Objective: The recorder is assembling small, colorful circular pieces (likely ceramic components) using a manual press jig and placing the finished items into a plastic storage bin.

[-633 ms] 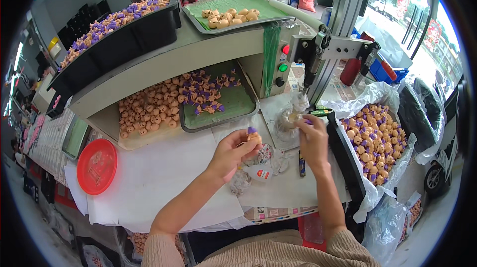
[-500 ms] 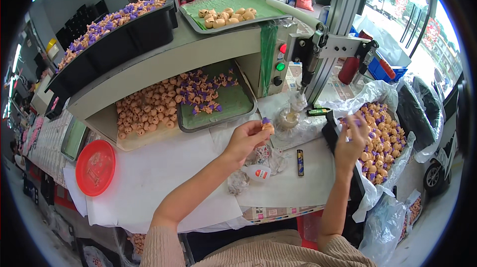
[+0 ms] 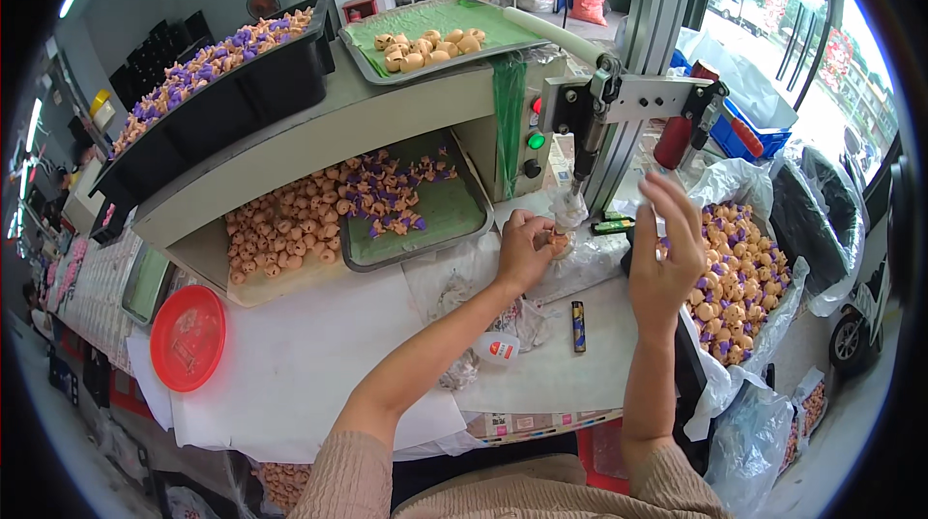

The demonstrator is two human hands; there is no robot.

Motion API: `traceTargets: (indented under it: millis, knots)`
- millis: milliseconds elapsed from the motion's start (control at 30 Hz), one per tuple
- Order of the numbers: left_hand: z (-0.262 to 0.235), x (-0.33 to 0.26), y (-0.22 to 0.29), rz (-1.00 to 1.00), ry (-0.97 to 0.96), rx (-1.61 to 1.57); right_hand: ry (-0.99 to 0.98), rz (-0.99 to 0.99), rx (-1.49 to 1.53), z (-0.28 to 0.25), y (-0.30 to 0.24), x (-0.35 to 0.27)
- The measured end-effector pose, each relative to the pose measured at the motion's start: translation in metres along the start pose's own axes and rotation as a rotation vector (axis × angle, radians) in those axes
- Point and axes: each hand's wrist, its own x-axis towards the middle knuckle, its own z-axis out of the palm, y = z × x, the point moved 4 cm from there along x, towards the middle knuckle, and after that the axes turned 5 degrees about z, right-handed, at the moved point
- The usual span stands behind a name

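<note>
At nine o'clock from my hands, a red round lid [image 3: 188, 337] lies on the white table cover [image 3: 290, 374]. Farther up, at eleven o'clock, the metal tray [image 3: 454, 219] under the shelf carries a spread of peach and purple figurines [image 3: 329, 215].

My left hand [image 3: 527, 250] is curled, fingers pressed together around a small peach piece [image 3: 559, 242], holding it directly beneath the nozzle [image 3: 572, 205] of the press stand [image 3: 628, 99]. At six o'clock from that hand a small dark lighter-shaped tube [image 3: 578, 326] lies on the cover.

My right hand [image 3: 667, 253] hangs in the air, fingers loosely spread and empty as far as I can see, at three o'clock of the piece and at the near edge of the bag-lined bin of finished figurines [image 3: 744, 277].

To do this step well I judge I should keep the piece centred and steady under the nozzle, brace the left wrist on the table, and keep fingertips out of the tool's path.

Compared with half a second ago, my left hand has gone from holding a purple-topped piece up in front of me to setting a piece under the nozzle, and my right hand has lifted off the bin and drawn back toward the stand.
</note>
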Motion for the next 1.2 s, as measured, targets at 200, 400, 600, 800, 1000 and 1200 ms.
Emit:
traceTargets:
  millis: [200, 400, 600, 800, 1000, 1200]
  knots:
    - [0.008, 0.001, 0.017, 0.106, -0.006, 0.122, 0.057, -0.150, -0.039, 0.048, -0.010, 0.103]
    - [-0.009, -0.008, 0.008, 0.091, 0.007, 0.160, -0.264, 0.283, 0.400, 0.048, -0.035, 0.138]
    - [-0.031, -0.020, 0.015, 0.088, -0.024, 0.096, -0.138, -0.249, 0.891, -0.033, -0.060, 0.040]
    - [-0.128, -0.061, 0.027, 0.151, 0.064, 0.221, 0.173, 0.014, 0.562, -0.030, -0.009, -0.062]
    - [-0.298, -0.094, 0.004, 0.176, 0.522, 1.017, -0.406, 0.284, 0.327, -0.028, -0.029, -0.128]
    - [-0.394, -0.126, -0.060, -0.086, 0.521, 1.406, -0.410, 0.471, 0.496, -0.015, -0.036, -0.155]
